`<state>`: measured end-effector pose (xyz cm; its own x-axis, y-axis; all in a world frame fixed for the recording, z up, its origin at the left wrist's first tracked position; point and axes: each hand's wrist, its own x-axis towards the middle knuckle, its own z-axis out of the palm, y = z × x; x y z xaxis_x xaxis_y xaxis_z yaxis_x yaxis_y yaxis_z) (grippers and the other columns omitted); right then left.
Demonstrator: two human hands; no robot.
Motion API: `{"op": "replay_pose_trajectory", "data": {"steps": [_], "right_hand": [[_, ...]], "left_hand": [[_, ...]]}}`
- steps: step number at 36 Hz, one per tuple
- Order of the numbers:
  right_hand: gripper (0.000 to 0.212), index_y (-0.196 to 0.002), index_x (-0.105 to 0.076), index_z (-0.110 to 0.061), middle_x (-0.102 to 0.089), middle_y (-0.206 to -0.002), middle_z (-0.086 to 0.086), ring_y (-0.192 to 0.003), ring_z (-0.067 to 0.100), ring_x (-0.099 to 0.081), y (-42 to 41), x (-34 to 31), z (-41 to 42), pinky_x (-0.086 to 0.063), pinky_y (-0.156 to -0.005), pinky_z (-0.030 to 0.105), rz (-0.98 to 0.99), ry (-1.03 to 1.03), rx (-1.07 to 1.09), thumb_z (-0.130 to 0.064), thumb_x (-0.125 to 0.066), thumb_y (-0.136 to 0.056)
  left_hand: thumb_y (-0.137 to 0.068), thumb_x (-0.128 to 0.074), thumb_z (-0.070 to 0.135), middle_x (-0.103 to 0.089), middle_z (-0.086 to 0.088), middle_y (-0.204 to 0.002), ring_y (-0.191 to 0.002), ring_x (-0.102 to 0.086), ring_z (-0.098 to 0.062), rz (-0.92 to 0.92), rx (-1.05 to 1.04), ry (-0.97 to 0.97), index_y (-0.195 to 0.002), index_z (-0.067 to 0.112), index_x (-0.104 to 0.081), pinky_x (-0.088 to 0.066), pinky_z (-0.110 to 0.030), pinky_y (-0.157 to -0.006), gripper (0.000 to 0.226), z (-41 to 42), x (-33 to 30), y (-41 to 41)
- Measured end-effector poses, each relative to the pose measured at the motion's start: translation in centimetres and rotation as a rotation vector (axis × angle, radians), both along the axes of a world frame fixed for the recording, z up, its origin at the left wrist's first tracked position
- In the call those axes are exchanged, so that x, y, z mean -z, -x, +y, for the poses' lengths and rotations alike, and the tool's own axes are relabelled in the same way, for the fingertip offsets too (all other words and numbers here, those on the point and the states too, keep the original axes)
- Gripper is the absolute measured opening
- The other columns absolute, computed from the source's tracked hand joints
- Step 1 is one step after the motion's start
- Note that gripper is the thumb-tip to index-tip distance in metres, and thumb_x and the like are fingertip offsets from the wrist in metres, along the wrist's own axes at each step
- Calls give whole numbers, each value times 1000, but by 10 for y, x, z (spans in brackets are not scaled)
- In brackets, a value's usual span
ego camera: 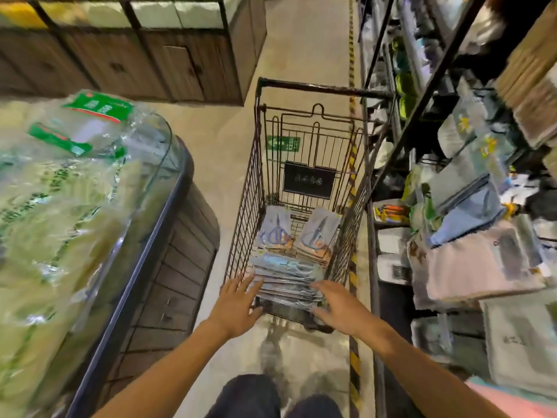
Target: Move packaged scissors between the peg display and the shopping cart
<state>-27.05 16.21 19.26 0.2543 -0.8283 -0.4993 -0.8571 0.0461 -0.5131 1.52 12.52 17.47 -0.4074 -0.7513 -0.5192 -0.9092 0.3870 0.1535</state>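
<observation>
A dark wire shopping cart (259, 164) stands in the aisle in front of me. In its basket lie two packs of blue-handled scissors, one at the far left (275, 226) and one at the far right (318, 233). A thick stack of scissor packs (286, 279) lies at the near end. My left hand (238, 303) reaches to the stack's left edge with fingers spread and straight. My right hand (337, 306) reaches to its right edge, fingers extended, touching the packs. The peg display (470, 206) with hanging packaged goods is on the right.
A curved display case (168, 212) piled with bagged green produce (60, 188) fills the left. Wooden cabinets (135, 61) stand across the aisle. A yellow-black floor stripe (354, 357) runs along the shelving base. My legs (271, 399) show at the bottom.
</observation>
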Motion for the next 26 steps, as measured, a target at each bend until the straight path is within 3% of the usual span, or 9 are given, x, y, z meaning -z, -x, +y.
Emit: {"op": "replay_pose_trajectory", "data": {"steps": [4,8,11,15,20,22,23,25,26], "right_hand": [[67,-155,-31,-19,-36,-158,6,-147,24,-31,-3,17,-33,-26,-118,33,54,-65,-65,-48,-53,-99],[104,-151,-39,-17,-46,-152,9,-141,24,-41,-11,24,-63,-32,-115,33,45,-136,-56,-85,-22,-73],[69,-153,-35,-17,-41,-156,8,-143,25,-39,-13,35,-83,-33,-116,35,78,-212,-46,-54,-50,-98],[76,-157,-28,-19,-36,-159,7,-145,27,-33,-11,64,-108,-31,-118,40,140,-260,-51,-54,-56,-95],[68,-155,-32,-17,-46,-151,14,-137,32,-44,-3,111,-139,-42,-110,45,202,-351,-57,-45,-56,-98],[60,-150,-38,-11,-45,-151,16,-135,34,-45,-2,133,-151,-42,-110,46,195,-348,-94,-39,-56,-100],[55,-147,-43,-11,-49,-146,14,-132,33,-48,-2,144,-159,-43,-108,43,182,-346,-92,-36,-57,-100],[51,-143,-49,-14,-53,-138,5,-128,25,-52,-3,173,-171,-43,-101,34,168,-307,-99,-34,-60,-97],[49,-141,-50,-17,-53,-135,-1,-125,20,-53,-4,188,-175,-44,-96,30,160,-306,-101,-35,-59,-96]], "left_hand": [[-72,3,69,-18,-7,-168,-155,-11,-33,8,-47,-54,-161,22,-17,-8,-48,-126,103,-21,19,7],[-74,1,66,-23,-12,-167,-155,-13,-35,26,-81,-85,-160,17,-24,-7,-50,-127,103,-46,42,9],[-82,-8,63,-31,-13,-163,-153,-21,-38,73,-103,-114,-158,16,-33,-10,-53,-125,93,-64,59,13],[-102,-29,49,-17,-4,-168,-156,-9,-29,30,-102,-154,-161,19,-19,-3,-46,-127,66,-83,81,18],[-107,-30,42,-4,-5,-171,-157,-1,-28,-11,-145,-258,-163,20,-9,3,-44,-126,63,-99,113,21],[-105,-31,43,-14,-10,-169,-156,-12,-33,-1,-179,-291,-162,19,-17,-5,-46,-126,63,-102,131,20],[-101,-32,44,-28,-14,-164,-151,-27,-37,11,-182,-267,-159,16,-26,-18,-50,-123,64,-104,138,21],[-87,-43,49,-60,-14,-137,-121,-63,-39,4,-182,-254,-139,14,-46,-51,-50,-100,63,-110,158,19],[-79,-58,52,-67,-10,-123,-104,-71,-34,13,-184,-235,-128,17,-49,-58,-46,-87,61,-113,167,18]]}}
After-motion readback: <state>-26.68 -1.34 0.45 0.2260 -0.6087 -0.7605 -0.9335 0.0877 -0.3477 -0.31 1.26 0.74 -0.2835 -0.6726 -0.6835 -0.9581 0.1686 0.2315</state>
